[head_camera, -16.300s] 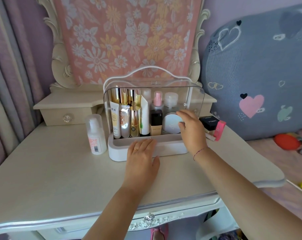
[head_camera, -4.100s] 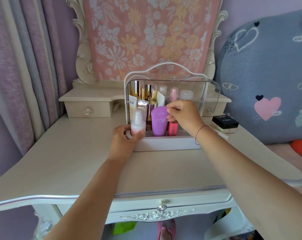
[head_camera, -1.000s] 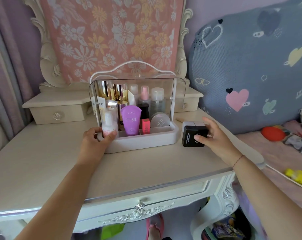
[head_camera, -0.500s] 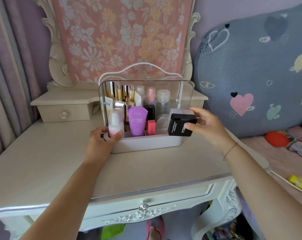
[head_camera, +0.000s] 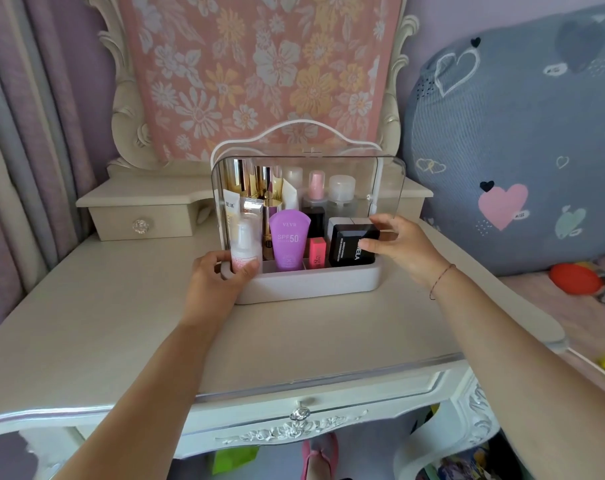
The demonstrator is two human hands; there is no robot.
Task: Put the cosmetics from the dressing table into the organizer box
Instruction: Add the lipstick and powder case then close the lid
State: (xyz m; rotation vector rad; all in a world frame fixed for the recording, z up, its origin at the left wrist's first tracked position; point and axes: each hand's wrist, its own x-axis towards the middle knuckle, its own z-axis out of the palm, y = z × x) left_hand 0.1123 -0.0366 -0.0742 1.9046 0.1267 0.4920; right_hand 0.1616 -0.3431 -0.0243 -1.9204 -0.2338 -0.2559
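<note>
The organizer box [head_camera: 315,284] stands mid-table, a white tray under a clear raised lid, packed with tubes and bottles. In its front row are a white pump bottle [head_camera: 244,247], a purple SPF50 tube [head_camera: 288,241] and a small pink item [head_camera: 317,251]. My right hand [head_camera: 400,245] grips a black cosmetic box [head_camera: 349,245] that sits at the tray's right end, with a white box just behind it. My left hand [head_camera: 218,282] holds the tray's front left corner, thumb by the pump bottle.
The dressing table [head_camera: 121,323] has a small drawer unit [head_camera: 141,216] at the back left and a floral-covered mirror behind. A bed with a grey heart-patterned cushion [head_camera: 519,150] lies to the right. Curtains hang at the left.
My right hand picked the black box up from the table beside the organizer and carried it left into the tray's right end. My left hand stayed on the tray's corner.
</note>
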